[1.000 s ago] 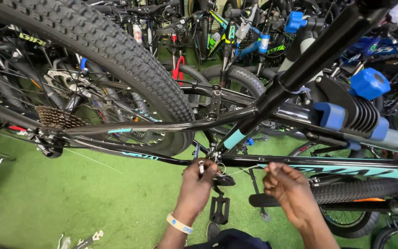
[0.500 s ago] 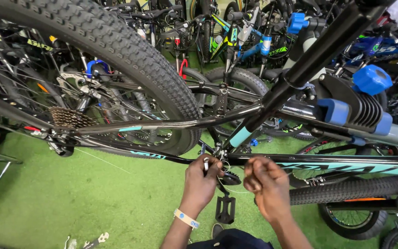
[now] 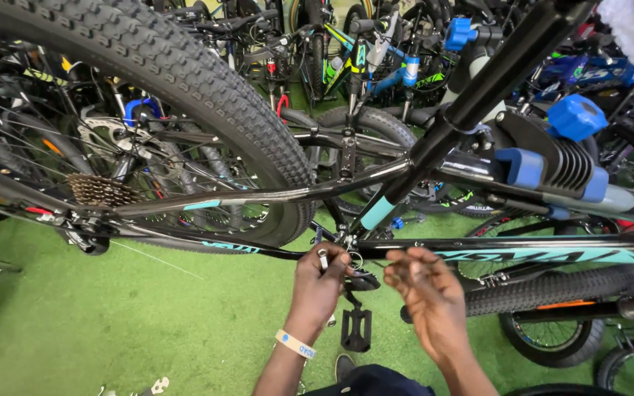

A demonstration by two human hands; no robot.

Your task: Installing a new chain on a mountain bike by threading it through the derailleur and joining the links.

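A black and teal bicycle frame [image 3: 522,254] hangs in a repair stand clamp [image 3: 544,167]. My left hand [image 3: 318,290] is closed around a small silver tool [image 3: 323,259], held up against the frame joint just above the black crank and pedal [image 3: 356,328]. My right hand [image 3: 425,293] hovers just right of that joint, below the frame tube. Its fingers are curled and blurred, and I cannot make out anything between them. A pale wristband sits on my left wrist [image 3: 295,343].
The knobby rear tyre [image 3: 207,110] and the cassette [image 3: 100,191] fill the upper left. Several other bicycles stand packed behind and to the right. Green artificial turf [image 3: 148,323] covers the floor, and another wheel [image 3: 552,293] lies low on the right.
My right hand has moved left along the frame tube toward the crank joint and now sits close to my left hand, which has stayed at the joint with the tool.
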